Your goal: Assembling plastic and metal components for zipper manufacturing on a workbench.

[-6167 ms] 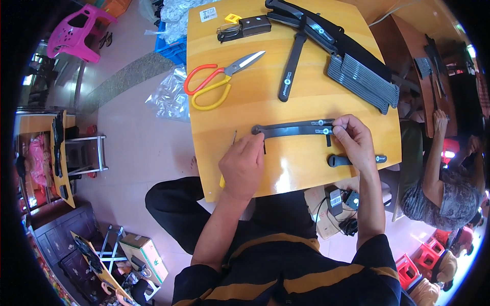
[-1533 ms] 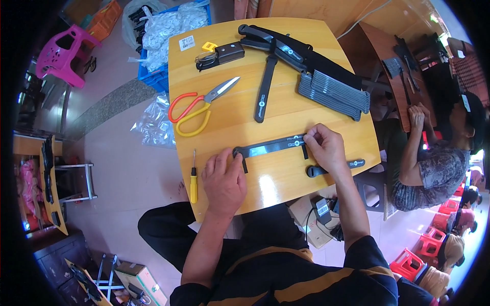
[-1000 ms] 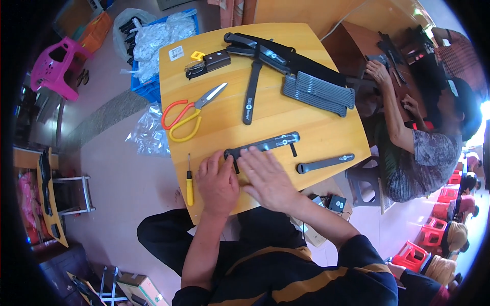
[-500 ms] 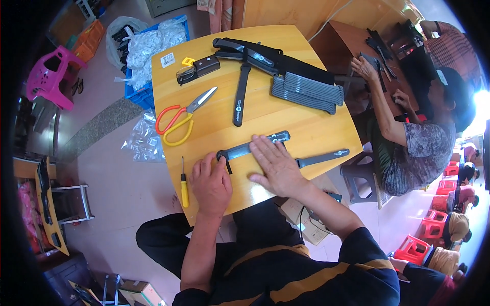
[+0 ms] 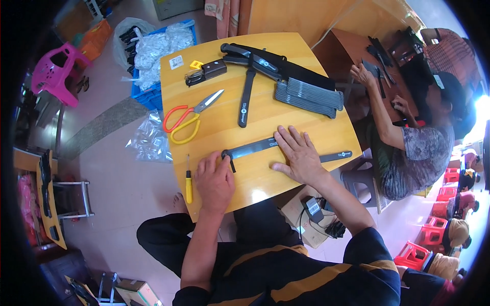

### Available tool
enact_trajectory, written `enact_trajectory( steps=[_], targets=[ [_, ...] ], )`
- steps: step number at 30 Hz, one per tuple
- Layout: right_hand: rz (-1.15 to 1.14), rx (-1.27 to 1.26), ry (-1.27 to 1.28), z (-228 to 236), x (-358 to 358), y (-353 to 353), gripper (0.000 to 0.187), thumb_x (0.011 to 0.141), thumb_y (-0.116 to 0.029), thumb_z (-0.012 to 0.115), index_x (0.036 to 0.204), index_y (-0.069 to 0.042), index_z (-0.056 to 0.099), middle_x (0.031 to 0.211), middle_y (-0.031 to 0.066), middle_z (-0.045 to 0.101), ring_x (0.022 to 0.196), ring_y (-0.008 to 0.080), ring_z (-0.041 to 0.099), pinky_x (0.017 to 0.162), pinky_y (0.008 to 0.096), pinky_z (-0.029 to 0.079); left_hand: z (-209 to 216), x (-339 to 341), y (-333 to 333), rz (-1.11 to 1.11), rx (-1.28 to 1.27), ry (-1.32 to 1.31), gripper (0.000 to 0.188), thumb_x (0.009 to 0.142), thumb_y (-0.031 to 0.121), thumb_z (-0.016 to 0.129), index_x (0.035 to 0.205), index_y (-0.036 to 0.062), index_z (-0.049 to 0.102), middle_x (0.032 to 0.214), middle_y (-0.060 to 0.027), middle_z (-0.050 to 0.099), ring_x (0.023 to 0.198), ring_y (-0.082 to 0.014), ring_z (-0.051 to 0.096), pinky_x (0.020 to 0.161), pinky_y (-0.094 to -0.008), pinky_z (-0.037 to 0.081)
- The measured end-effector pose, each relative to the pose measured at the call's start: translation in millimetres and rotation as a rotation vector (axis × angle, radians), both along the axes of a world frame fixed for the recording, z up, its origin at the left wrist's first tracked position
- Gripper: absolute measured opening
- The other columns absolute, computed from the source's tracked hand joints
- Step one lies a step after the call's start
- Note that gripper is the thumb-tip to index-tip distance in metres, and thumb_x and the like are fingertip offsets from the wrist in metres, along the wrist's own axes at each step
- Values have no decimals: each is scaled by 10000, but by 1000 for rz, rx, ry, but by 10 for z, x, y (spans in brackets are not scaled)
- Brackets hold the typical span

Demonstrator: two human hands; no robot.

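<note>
Right hand (image 5: 301,160) outward, strap (image 5: 253,148) apparently lengthwise rightward

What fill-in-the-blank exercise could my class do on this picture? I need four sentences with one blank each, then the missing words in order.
1. One handle of the scissors is red and the other is ____.
2. The yellow-handled tool lies to the ____ of the left hand.
3. The right hand lies over the ____ end of the black strap between the hands.
4. The plastic crate filled with clear bags is ____.

Missing words: yellow; left; right; blue.
</note>
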State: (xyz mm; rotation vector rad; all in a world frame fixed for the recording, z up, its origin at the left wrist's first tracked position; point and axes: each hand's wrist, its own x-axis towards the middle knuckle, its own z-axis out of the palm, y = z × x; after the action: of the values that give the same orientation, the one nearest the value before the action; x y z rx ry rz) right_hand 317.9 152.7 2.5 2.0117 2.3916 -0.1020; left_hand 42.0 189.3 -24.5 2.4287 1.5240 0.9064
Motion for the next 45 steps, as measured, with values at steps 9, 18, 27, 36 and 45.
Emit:
enact_trajectory(
  steps=[9,18,27,36,45],
  targets=[
    [-30,141,41,19,-181,-148,993,931,-705,545,1645,-60,300,1728,168,227,1599,366,205,1248,629,189,-30,9,-6,33,23,24,279,824,114,707,1098,100,757,1246,-66,639,1160,-323,603,894,-491,488],
    [310,53,185,-70,-790,-42,951,964,-710,499,1632,-56,327,1725,139,252,1608,324,192,1281,554,141,-64,20,-6,29,39,18,283,834,125,701,1109,97,762,1248,-69,650,1170,-317,604,910,-491,474],
    [297,-10,153,-19,-366,32,924,981,-673,515,1644,-66,299,1726,112,260,1601,321,204,1282,550,184,-38,11,6,26,24,35,303,829,125,704,1128,105,751,1246,-76,646,1170,-328,602,894,-491,473],
    [133,-57,49,86,244,-40,877,1001,-706,454,1655,-139,310,1729,48,276,1601,322,209,1295,547,153,5,18,-8,14,48,9,272,842,111,701,1109,92,749,1245,-74,647,1160,-336,603,886,-491,474],
    [155,-62,130,13,353,-8,846,1012,-689,468,1660,-176,288,1724,76,279,1600,348,201,1267,604,194,-26,-21,-8,-17,28,-19,254,890,128,686,1124,81,772,1272,-93,651,1171,-347,591,936,-512,475]
  ],
)
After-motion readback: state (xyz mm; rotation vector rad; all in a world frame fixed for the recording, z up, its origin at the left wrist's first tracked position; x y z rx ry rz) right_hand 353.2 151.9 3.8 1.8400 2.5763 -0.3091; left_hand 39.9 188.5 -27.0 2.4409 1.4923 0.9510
